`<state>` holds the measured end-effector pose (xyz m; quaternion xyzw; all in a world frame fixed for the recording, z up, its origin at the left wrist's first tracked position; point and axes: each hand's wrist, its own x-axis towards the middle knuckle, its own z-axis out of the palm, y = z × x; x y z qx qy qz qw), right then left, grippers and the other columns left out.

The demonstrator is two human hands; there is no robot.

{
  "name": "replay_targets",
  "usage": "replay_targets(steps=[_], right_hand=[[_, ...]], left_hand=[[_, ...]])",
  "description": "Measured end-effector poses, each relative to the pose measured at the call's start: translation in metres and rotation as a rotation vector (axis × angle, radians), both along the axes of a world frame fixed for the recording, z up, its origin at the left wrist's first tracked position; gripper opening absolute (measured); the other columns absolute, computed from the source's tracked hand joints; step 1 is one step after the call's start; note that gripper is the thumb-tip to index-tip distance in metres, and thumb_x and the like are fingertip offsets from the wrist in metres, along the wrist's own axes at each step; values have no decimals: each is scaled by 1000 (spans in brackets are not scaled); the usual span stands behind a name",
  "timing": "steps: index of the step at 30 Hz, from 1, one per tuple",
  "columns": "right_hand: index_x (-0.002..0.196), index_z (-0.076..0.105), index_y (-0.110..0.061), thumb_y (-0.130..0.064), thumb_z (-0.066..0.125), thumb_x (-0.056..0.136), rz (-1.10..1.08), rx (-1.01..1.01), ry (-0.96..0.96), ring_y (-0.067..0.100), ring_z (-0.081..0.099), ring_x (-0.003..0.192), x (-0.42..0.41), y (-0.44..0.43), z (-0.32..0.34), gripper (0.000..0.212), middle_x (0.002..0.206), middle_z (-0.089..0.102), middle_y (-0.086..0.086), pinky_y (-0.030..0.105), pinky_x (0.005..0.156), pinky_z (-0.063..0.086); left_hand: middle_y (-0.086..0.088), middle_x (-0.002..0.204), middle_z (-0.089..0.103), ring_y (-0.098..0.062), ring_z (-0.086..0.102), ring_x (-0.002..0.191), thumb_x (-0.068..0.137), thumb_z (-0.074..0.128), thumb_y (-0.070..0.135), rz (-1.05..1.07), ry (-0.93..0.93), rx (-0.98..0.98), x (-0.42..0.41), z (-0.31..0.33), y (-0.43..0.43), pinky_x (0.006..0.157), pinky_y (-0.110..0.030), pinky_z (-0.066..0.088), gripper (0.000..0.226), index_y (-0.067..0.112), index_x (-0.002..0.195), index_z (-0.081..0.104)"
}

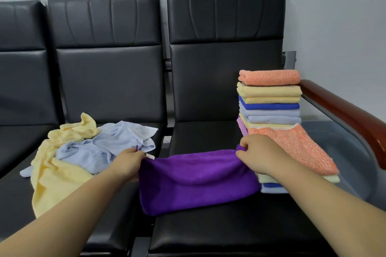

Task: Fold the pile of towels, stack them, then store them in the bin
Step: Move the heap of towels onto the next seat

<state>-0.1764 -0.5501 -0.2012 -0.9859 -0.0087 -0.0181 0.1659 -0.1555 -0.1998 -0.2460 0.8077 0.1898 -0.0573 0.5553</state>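
A purple towel (196, 181), folded over, hangs between my hands above the black seat (229, 231). My left hand (127, 160) pinches its left top corner, where a small white tag shows. My right hand (257, 150) pinches its right top corner. To the right stands a tall stack of folded towels (270, 100) in orange, yellow, blue and pale blue, with a second, lower stack topped by an orange towel (296, 148) in front of it. On the seat to the left lies a loose pile of pale blue (100, 148) and yellow (54, 177) towels.
The seats are a row of black padded chairs with high backs (225, 52) against a grey wall. A brown wooden armrest (351, 115) closes the right end. Beyond it sits a grey bin (344, 162), partly hidden by the stacks.
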Motion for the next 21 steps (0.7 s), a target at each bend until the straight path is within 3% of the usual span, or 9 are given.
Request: replay_targets(steps=[3, 7, 9, 12, 14, 18, 21], right_hand=[[69, 48, -20, -25, 57, 97, -29, 43, -55, 12, 47, 61, 17, 10, -11, 30, 65, 51, -3, 28, 54, 34], [75, 44, -18, -22, 51, 102, -108, 97, -90, 15, 51, 64, 41, 19, -25, 27, 73, 54, 2, 28, 54, 35], [80, 40, -18, -20, 48, 104, -157, 52, -82, 14, 49, 62, 50, 27, -29, 26, 74, 52, 2, 27, 52, 32], [109, 49, -15, -19, 46, 106, -196, 24, 19, 13, 49, 63, 63, 37, -39, 5, 77, 52, 1, 27, 50, 32], [124, 50, -12, -16, 46, 105, -217, 38, 111, 15, 51, 68, 68, 40, -51, 20, 81, 51, 2, 29, 51, 34], [124, 48, -10, -14, 48, 103, -247, 59, 173, 17, 53, 73, 73, 41, -67, 21, 82, 49, 1, 32, 59, 40], [112, 44, -13, -12, 49, 103, -251, 68, 172, 18, 53, 73, 76, 40, -70, 10, 87, 56, 4, 31, 60, 40]], left_hand=[[-1, 75, 58, -23, 51, 73, 78, 47, 32, 24, -89, 126, 6, -9, -4, 68, -37, 43, 40, 7, 99, 71], [-7, 102, 68, -30, 61, 103, 89, 43, 26, 93, -145, 131, 22, -26, -5, 98, -52, 48, 28, 11, 99, 65], [-8, 105, 68, -29, 61, 104, 85, 40, 30, 123, -161, 92, 27, -31, -7, 101, -53, 48, 33, 14, 102, 64], [-6, 104, 66, -24, 59, 99, 95, 41, 24, 114, -166, 122, 29, -34, -18, 93, -44, 48, 27, 13, 105, 63], [-6, 99, 66, -23, 60, 96, 101, 39, 17, 91, -172, 180, 31, -36, -22, 84, -38, 44, 25, 10, 104, 63], [-6, 90, 65, -20, 57, 85, 101, 38, 13, 84, -173, 236, 40, -44, -25, 76, -35, 38, 22, 10, 95, 59], [-4, 86, 61, -19, 53, 80, 101, 39, 14, 43, -148, 302, 47, -48, -22, 71, -36, 36, 18, 12, 90, 53]])
